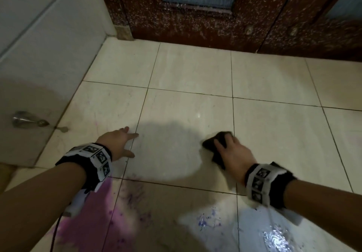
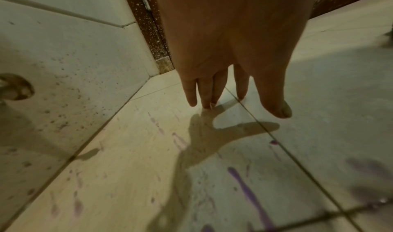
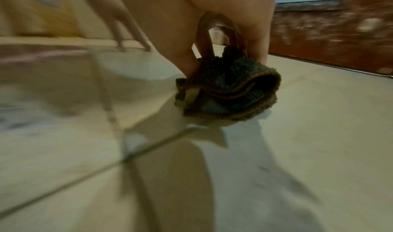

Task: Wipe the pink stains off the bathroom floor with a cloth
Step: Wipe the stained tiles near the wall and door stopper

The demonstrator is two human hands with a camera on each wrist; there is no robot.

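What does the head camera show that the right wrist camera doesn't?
Only the head view shows the big pink stain near the left wrist, the blue splatter and the metal wall fitting. Only the right wrist view shows the folded dark fuzzy cloth from the side, its layered edges gripped by the right hand. Both show the cream tiled floor, the brown door and the left hand touching the tiles.

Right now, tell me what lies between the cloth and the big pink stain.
Head view: between the cloth and the pink stain lies bare shadowed tile and one grout line.
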